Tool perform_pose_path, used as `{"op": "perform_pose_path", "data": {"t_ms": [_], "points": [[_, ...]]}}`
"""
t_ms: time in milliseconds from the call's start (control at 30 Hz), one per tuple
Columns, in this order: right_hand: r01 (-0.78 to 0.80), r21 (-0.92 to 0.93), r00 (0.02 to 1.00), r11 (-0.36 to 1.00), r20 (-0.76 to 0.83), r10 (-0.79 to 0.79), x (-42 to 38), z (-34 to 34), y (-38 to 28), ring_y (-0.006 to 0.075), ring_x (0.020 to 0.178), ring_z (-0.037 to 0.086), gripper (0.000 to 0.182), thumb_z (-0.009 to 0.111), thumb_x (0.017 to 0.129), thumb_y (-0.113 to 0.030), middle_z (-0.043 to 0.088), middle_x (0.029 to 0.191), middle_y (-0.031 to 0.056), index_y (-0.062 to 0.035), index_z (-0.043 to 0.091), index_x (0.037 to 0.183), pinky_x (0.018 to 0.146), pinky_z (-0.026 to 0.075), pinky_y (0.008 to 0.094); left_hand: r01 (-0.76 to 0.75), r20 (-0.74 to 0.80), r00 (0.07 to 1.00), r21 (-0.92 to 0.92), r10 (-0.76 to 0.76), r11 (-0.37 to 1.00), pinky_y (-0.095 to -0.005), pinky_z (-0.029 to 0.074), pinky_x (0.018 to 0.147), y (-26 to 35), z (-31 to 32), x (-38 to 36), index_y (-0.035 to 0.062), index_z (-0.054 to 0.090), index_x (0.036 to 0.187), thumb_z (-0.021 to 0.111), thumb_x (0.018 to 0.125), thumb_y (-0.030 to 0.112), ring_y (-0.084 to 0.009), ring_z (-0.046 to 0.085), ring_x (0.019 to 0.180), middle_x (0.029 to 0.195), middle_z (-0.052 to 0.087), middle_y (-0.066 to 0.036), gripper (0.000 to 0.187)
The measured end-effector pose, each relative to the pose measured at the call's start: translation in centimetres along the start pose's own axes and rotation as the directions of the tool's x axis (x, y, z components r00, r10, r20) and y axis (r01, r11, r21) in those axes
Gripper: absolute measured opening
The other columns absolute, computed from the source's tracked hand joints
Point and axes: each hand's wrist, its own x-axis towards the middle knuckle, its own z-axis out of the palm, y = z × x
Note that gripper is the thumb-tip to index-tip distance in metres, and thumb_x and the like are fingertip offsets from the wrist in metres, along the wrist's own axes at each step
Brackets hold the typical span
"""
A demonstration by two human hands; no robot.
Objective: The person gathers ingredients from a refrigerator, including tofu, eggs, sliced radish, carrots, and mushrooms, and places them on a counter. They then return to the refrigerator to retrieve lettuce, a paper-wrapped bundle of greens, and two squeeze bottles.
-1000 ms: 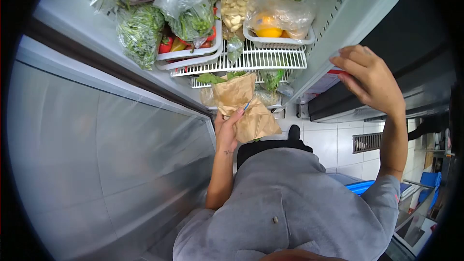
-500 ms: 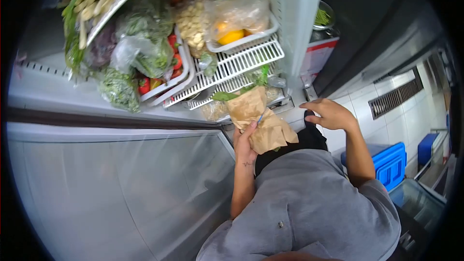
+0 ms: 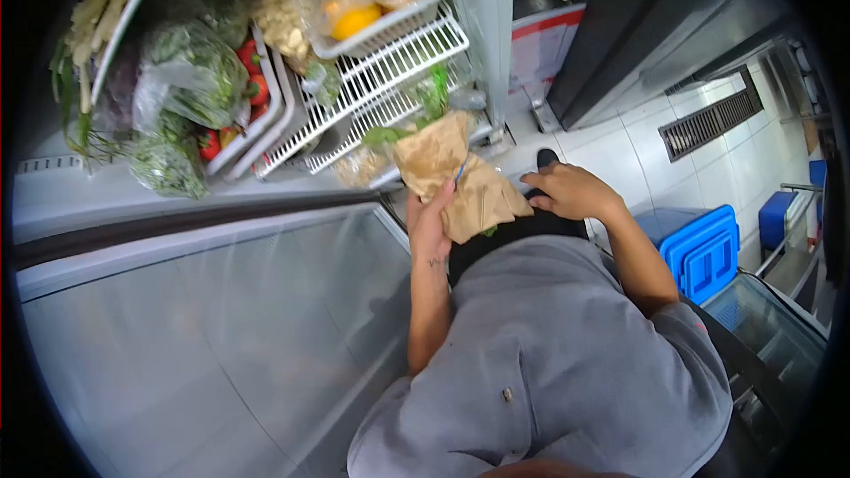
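Observation:
My left hand is closed around a crumpled brown paper wrap, thumb on top of it. Green leaves stick out at its upper left end, and a bit of green shows at its lower edge. A thin blue strip lies across the paper beside my thumb. My right hand is close to the right end of the paper, its index finger and thumb apart with nothing between them.
An open fridge holds wire shelves, bagged greens, a tray of red peppers and oranges in a white basket. Its door stands open at left. A blue lidded box is at right, by a floor drain.
My right hand has come down and left, nearer the paper wrap. The view has shifted, so the fridge contents sit further left and higher. My left hand keeps its hold.

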Motion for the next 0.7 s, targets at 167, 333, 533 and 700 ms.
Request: {"op": "perform_pose_path", "data": {"t_ms": [167, 333, 533, 700], "points": [[-0.104, 0.189, 0.995, 0.976, 0.015, 0.103, 2.2, 3.4, 2.5, 0.035, 0.096, 0.063, 0.039, 0.058, 0.091, -0.029, 0.066, 0.102, 0.0173, -0.0032, 0.057, 0.12, 0.084, 0.049, 0.0425, 0.009, 0.007, 1.0, 0.081, -0.009, 0.997, -0.0309, 0.05, 0.088, -1.3, 1.1, -0.3, 0.0007, 0.048, 0.127, 0.073, 0.081, 0.002, -0.0194, 0.062, 0.102, 0.116, 0.062, -0.011, 0.052], [-0.01, 1.0, 0.974, 0.014, 0.007, 0.225, 4.3, 5.0, 1.7, 0.024, 0.112, 0.057, 0.052, 0.054, 0.096, -0.037, 0.056, 0.127, 0.0106, -0.0049, 0.043, 0.136, 0.096, 0.046, 0.0387, 0.072, 0.103, 0.992, 0.058, -0.078, 0.996, -0.0308, 0.051, 0.087, -1.9, 1.7, -0.1, -0.0005, 0.047, 0.127, 0.073, 0.081, 0.002, -0.019, 0.062, 0.101, 0.116, 0.061, -0.011, 0.053], [-0.099, 0.957, 0.993, -0.274, 0.111, 0.03, 6.0, 5.6, -1.8, 0.0219, 0.124, 0.05, 0.068, 0.066, 0.089, -0.02, 0.048, 0.134, 0.0106, -0.0053, 0.028, 0.144, 0.103, 0.043, 0.0364, 0.091, 0.012, 0.996, 0.058, -0.092, 0.994, -0.032, 0.053, 0.083, -1.7, 1.6, 0.2, -0.0035, 0.045, 0.127, 0.069, 0.088, 0.015, -0.0204, 0.063, 0.101, 0.115, 0.061, -0.013, 0.049], [-0.14, 0.975, 0.989, -0.17, 0.147, 0.026, 7.2, 4.3, -3.0, 0.0206, 0.118, 0.053, 0.069, 0.071, 0.084, -0.015, 0.051, 0.129, 0.0113, -0.0033, 0.032, 0.14, 0.097, 0.046, 0.0343, 0.02, -0.034, 0.999, -0.001, -0.02, 1.0, -0.0296, 0.052, 0.081, -2.4, 0.9, 0.7, -0.004, 0.045, 0.128, 0.071, 0.087, 0.018, -0.0189, 0.063, 0.098, 0.114, 0.061, -0.012, 0.054]]}}
